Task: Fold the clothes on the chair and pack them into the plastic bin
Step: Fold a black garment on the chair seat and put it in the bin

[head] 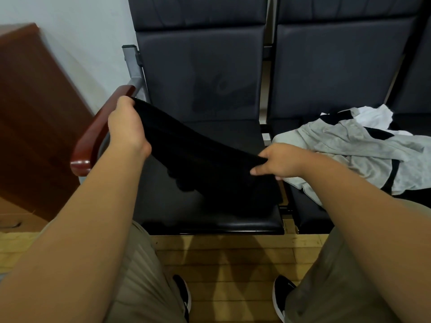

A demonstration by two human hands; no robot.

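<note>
Head cam, near to far. Shows two black shoes w/ white soles, left shoe (183,297) and right shoe (281,297), planted on wood-plank floor (224,259), toes toward the chair. Beige trousers (140,276) on both legs at bottom corners, bare forearms reaching fwd over them. Next, glossy black seat (163,206), front edge just past the knees. Holds black garment (205,164) stretched btwn both grips above that seat, upper edge taut, sloping from upper left down to lower right, rest hanging toward seat; contact w/ seat hard to tell, black on black. Left grip (127,127) closed round garment's left end, fingers curled over the edge, raised near the armrest. Right grip (277,162) lower, pinching garment's right end btwn thumb and curled fingers, near the gap btwn the two seats. Just beyond right grip, on neighbouring seat (310,213): grey garment (345,145) w/ black trim, crumpled and unfolded, one part draped over that seat's front-left edge. Behind it and touching, white cloth (373,116), bunched up. Left of black garment, red-brown wooden armrest (93,136) on grey metal frame. Further back, dark padded backrests (200,73), creased. Far left, brown wooden cabinet (35,113) beside pale wall (81,31).
</note>
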